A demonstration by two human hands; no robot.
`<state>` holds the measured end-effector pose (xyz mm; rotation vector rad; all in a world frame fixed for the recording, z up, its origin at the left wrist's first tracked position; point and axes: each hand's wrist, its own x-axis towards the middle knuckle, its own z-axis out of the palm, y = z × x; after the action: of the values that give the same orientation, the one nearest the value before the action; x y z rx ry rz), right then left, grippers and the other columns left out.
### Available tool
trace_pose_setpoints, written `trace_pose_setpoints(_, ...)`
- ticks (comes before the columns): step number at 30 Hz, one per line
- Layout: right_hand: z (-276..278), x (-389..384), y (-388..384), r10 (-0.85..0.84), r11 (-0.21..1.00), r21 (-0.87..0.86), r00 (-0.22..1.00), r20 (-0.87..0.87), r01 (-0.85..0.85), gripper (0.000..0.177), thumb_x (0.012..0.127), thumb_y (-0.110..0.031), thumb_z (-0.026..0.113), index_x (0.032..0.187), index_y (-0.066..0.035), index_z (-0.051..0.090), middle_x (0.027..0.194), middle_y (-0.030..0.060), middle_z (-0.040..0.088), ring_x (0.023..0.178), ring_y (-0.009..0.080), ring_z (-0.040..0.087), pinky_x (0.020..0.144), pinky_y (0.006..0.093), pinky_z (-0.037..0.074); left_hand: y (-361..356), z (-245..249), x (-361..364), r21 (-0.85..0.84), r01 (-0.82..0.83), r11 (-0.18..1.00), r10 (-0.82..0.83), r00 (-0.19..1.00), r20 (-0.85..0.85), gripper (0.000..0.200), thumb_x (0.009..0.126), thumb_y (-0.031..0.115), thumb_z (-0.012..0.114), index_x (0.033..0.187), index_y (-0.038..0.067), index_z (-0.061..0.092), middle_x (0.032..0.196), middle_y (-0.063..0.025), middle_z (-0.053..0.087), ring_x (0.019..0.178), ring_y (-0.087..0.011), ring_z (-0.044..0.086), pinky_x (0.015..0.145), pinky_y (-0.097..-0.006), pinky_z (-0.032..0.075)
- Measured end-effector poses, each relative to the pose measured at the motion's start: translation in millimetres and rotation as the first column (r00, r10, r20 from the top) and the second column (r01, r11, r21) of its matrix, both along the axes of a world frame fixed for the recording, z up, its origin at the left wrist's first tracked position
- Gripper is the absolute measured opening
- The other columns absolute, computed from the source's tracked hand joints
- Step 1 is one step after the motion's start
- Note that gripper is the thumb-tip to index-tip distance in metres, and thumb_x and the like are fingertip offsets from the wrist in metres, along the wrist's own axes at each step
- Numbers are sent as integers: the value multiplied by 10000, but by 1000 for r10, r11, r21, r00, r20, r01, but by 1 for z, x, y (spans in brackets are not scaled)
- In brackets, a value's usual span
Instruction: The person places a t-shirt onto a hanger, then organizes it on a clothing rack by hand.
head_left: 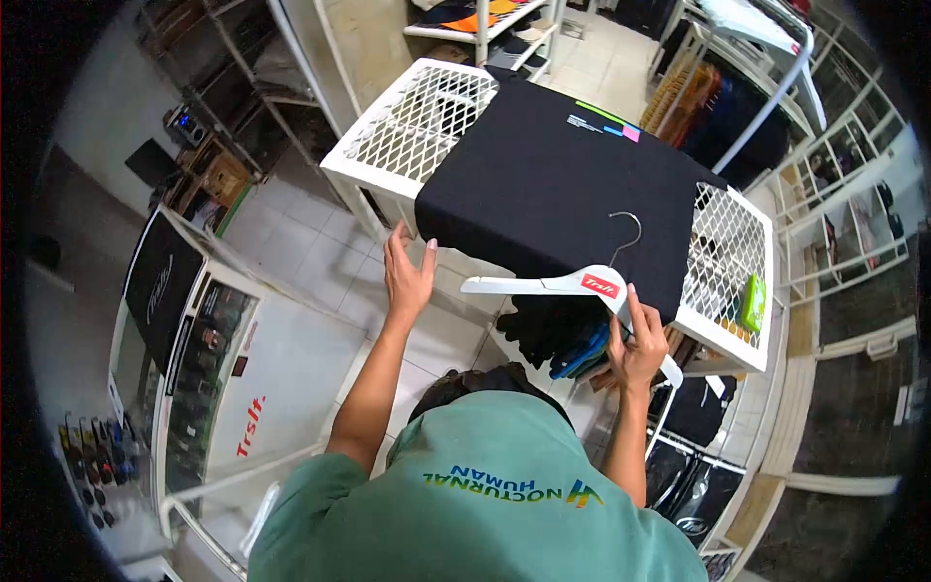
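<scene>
A black T-shirt (543, 175) is spread flat over the white mesh-topped table, with a small green, blue and pink print towards its far side. In my right hand (637, 347) is a white clothes hanger (543, 285) with a red label and a metal hook; the thumb and fingers close on one of its arms, near the shirt's front edge. The hanger's other arm points left and its hook overlaps the shirt. My left hand (408, 276) is open, thumb and fingers apart, beside the shirt's near left corner, holding nothing.
The white mesh table (388, 165) shows at both sides of the shirt. A green packet (754, 303) lies on its right end. Dark garments (548, 330) hang below the front edge. A white cabinet (281, 378) stands left, and a clothes rack (766, 107) at back right.
</scene>
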<state>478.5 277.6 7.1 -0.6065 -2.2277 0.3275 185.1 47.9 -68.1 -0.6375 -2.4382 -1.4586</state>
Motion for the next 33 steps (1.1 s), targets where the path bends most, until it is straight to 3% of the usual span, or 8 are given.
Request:
trace_pose_setpoints(6,-3,2,-30,-54,997,-47,997,62,57,604,807,-41,785,1390,-142,668,988,118,690,848,272,700,775,369,552,-3,-5,-15,79,198,977,-210,955,209,960,927,196,751,1650,94,127,1291,-241,620,1179,-339,608,1005,-436,469)
trace_pose_setpoints(10,-6,-1,-50,-83,995,-44,993,81,87,609,806,-38,784,1394,-149,667,995,111,689,836,260,696,756,363,557,-12,1,-19,31,375,926,-358,904,-233,610,935,78,699,1511,89,495,1006,-121,618,945,-280,608,926,-382,484)
trace_pose_setpoints(11,-8,0,-53,-81,996,-30,994,76,84,610,806,-31,782,1394,-150,668,993,108,688,812,245,691,723,352,558,-18,6,-17,30,413,910,-409,909,-83,375,927,63,698,1302,77,688,994,-122,596,934,-297,613,890,-364,500)
trace_pose_setpoints(15,-8,0,-66,-125,988,-80,989,79,131,615,797,-44,784,1390,-167,677,980,109,710,837,272,706,765,377,568,-32,36,-14,-95,412,906,-414,910,7,333,884,89,759,1217,77,737,996,-140,608,953,-330,632,852,-387,519)
trace_pose_setpoints(20,-3,-1,-86,-160,982,-87,984,79,167,633,783,-47,796,1392,-171,675,980,112,709,840,263,710,767,378,572,-47,45,-24,-339,397,853,-489,834,-256,391,800,150,843,1181,97,770,1022,-138,602,909,-311,622,797,-411,520)
trace_pose_setpoints(24,-2,1,-94,-135,990,-28,988,74,137,619,783,-49,796,1379,-173,685,983,109,702,817,263,704,747,382,566,-49,48,-25,-284,461,841,-509,852,-123,301,820,137,825,1118,103,796,1078,-135,610,945,-309,619,828,-407,514)
trace_pose_setpoints(29,-1,4,-104,-49,999,-16,994,97,51,603,757,-45,796,1342,-159,706,984,101,660,758,253,673,698,378,555,-45,80,-10,-166,208,964,-265,788,-556,223,843,114,799,1066,125,813,1096,-111,646,1028,-321,600,887,-408,490)
trace_pose_setpoints(33,1,-10,-124,89,994,55,987,132,-97,729,604,14,815,1308,-153,726,966,124,622,767,275,632,692,385,534,-32,90,-10,-89,304,949,-310,835,-454,190,867,127,780,1056,111,793,1042,-72,647,977,-281,603,860,-409,483)
